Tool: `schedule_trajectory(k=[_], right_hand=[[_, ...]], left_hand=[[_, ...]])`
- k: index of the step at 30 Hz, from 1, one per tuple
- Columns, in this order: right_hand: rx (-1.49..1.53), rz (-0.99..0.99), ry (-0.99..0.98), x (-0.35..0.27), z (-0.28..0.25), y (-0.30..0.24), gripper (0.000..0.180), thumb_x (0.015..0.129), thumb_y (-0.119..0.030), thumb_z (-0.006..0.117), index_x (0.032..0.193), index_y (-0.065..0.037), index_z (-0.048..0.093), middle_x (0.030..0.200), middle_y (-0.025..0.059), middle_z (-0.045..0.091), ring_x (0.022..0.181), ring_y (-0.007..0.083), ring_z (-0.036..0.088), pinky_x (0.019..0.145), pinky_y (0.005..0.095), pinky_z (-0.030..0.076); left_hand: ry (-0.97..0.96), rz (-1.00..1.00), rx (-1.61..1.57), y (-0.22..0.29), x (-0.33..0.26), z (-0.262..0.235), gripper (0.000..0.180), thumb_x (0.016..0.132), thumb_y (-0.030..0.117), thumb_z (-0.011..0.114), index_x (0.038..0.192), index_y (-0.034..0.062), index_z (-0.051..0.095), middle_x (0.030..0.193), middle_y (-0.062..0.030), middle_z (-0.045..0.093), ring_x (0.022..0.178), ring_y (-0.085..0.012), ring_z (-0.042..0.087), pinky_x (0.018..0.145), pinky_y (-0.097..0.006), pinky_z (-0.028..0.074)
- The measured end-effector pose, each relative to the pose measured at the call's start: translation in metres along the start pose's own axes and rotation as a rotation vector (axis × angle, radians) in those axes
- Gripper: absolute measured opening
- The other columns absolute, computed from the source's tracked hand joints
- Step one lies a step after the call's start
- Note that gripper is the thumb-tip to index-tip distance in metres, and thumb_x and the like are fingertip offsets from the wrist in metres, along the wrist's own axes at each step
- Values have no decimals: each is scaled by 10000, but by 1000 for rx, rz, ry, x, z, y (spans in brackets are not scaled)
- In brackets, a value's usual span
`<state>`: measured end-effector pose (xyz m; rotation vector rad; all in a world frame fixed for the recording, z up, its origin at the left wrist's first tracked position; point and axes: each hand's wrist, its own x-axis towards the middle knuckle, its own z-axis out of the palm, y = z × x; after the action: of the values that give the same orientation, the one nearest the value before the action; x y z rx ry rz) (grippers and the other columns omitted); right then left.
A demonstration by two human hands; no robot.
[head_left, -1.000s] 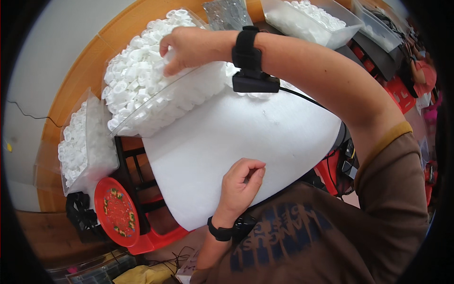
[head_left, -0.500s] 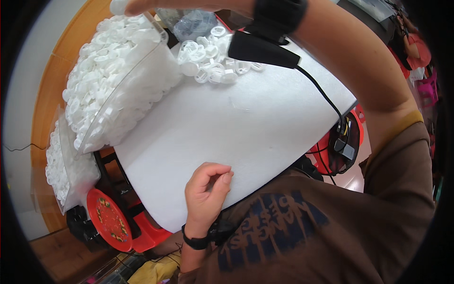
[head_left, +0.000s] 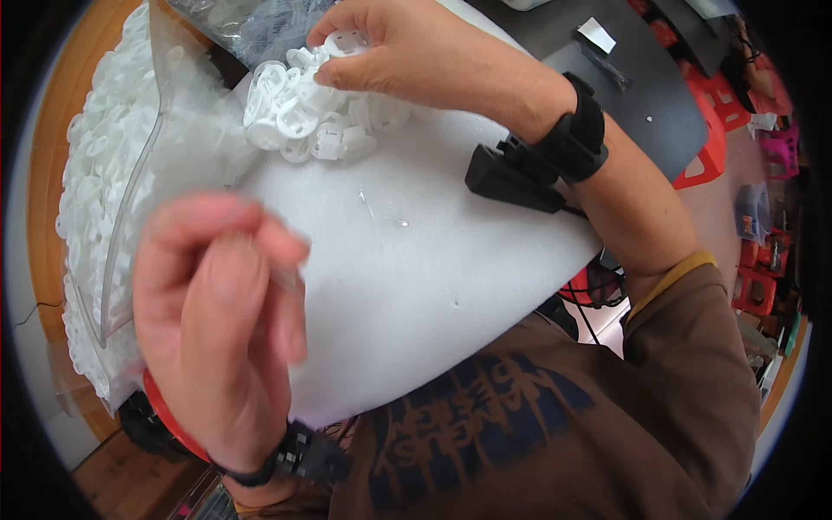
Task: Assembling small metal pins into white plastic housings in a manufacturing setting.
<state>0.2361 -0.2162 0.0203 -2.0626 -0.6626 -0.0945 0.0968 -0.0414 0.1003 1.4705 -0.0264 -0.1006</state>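
My right hand (head_left: pixel 390 52) reaches over a loose pile of round white plastic parts (head_left: pixel 325 139) at the far side of the white work surface (head_left: pixel 451 243). Its thumb and fingers close around one white round plastic part (head_left: pixel 347 42), which has small slots. My left hand (head_left: pixel 217 321) is raised close to the camera at the near left, slightly blurred. Its fingers curl in with the tips together; a small clear or greyish bit seems to show between them, but I cannot make it out. Small clear slivers (head_left: pixel 403 224) lie on the white surface.
A big clear bag of white plastic parts (head_left: pixel 104 165) stands along the left. Behind the pile is a clear bag of greyish pieces (head_left: pixel 260 26). A dark table (head_left: pixel 646 113) adjoins at the right. A black wrist-worn device (head_left: pixel 516 178) trails a cable. Red stools (head_left: pixel 715 104) stand beyond.
My right hand has come from above the big bag to the loose pile and closed on a white part. My left hand has risen leftward off the near edge. The view has shifted.
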Motion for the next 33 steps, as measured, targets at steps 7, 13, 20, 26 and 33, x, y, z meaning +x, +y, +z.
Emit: schedule_trajectory(k=[7,13,20,26,33], right_hand=[[129,-85,114,-5,-1,9,319,754,-262,680,966,-25,649,815,140,651,775,260,629,699,320,484],[208,-100,102,-2,-4,14,177,774,-94,679,930,-24,633,855,60,629,793,156,583,723,255,454],[752,350,-90,-11,-13,-18,228,733,7,675,947,-37,610,969,15,569,906,103,514,781,243,411],[1301,557,-325,-18,-16,-36,411,697,-91,623,1087,27,569,1085,92,545,763,139,495,642,238,394],[1347,574,-346,-21,-13,-51,553,793,-203,600,1249,71,450,1079,132,544,739,181,577,573,258,428]], left_hand=[[140,86,-116,-62,39,2,146,867,83,591,979,-1,548,910,-126,617,544,-75,457,526,-193,393],[134,-49,-152,-70,41,-15,81,883,98,564,949,62,533,841,-57,535,518,-58,396,524,-216,326],[122,-129,-344,-59,39,-23,100,874,108,576,946,54,532,838,-68,540,462,-60,384,505,-220,320],[108,-151,-348,-49,34,-25,124,866,106,574,955,32,529,848,-82,547,466,-62,398,508,-217,334],[130,-19,-284,-43,26,-23,140,857,44,556,982,-19,541,862,-115,579,533,-81,468,509,-208,394]])
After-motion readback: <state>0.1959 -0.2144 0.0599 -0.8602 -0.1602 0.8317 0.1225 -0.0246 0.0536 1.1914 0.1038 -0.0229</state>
